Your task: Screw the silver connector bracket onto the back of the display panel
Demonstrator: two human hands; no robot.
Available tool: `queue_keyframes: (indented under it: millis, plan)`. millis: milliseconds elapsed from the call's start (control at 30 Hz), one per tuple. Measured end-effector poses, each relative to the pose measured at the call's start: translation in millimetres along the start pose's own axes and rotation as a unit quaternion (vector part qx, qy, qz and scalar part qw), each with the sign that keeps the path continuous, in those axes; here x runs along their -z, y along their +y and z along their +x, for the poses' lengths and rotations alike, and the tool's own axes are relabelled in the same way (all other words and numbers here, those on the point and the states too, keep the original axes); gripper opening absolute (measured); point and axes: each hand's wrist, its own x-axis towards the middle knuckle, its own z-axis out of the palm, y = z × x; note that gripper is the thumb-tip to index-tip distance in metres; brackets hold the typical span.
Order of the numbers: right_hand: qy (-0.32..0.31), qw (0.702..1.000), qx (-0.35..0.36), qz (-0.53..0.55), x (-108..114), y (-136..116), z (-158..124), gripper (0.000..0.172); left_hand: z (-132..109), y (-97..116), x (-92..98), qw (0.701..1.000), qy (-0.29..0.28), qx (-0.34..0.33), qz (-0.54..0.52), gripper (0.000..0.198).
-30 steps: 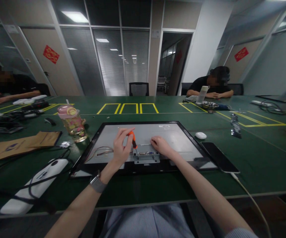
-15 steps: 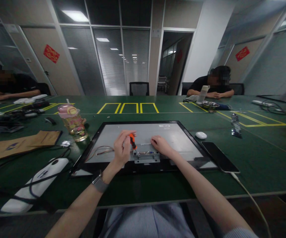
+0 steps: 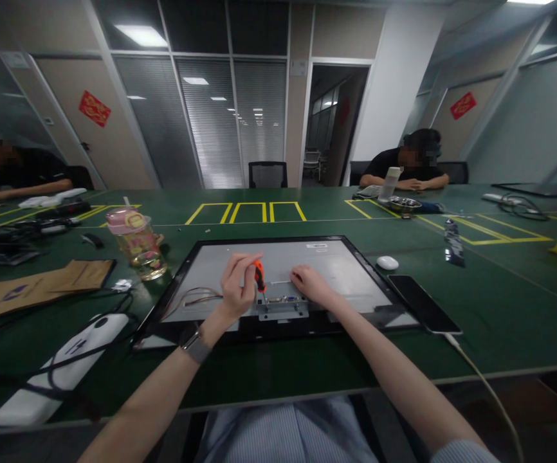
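My left hand [image 3: 237, 286] is closed round an orange and black screwdriver [image 3: 259, 275], held upright with its shaft pointing down at the left end of a metal bracket [image 3: 284, 311]. A row of ports, one of them blue, shows along this bracket. It sits on the grey back of a flat display panel [image 3: 341, 267] with a black frame, lying on the table. My right hand [image 3: 311, 284] is at the bracket's far right side with its fingers curled in. What those fingers hold, if anything, is hidden. Thin wires [image 3: 201, 292] lie on the panel, left of my left hand.
On the left are a pink-lidded cup [image 3: 136, 241], a brown paper bag [image 3: 42, 289] and a white power strip [image 3: 61, 370] with black cables. A phone [image 3: 423, 303] on a cable and a white case [image 3: 387, 262] lie right. Two people sit across the green table [image 3: 259, 370].
The whole view has shifted slightly. My left hand stays closed on the screwdriver at the bracket's left end, and my right hand keeps its place.
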Motion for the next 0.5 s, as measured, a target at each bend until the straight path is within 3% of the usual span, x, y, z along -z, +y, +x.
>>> queue_keyframes:
  millis: [133,233,333,500]
  plan:
    - [-0.004,1.0,0.007,0.001,3,-2,-1,0.021,-6,13,1.7,0.981,0.0,0.149,-0.126,0.022]
    - [-0.003,1.0,0.005,0.0,3,-3,-1,0.021,-5,20,0.8,0.973,0.018,0.195,-0.123,0.014]
    - [-0.009,1.0,0.0,0.0,3,-2,0,0.02,-6,20,0.8,0.978,0.003,0.183,-0.097,0.016]
    - [-0.008,1.0,0.005,-0.009,0,0,1,0.021,-8,14,3.3,0.988,-0.038,0.103,-0.105,0.026]
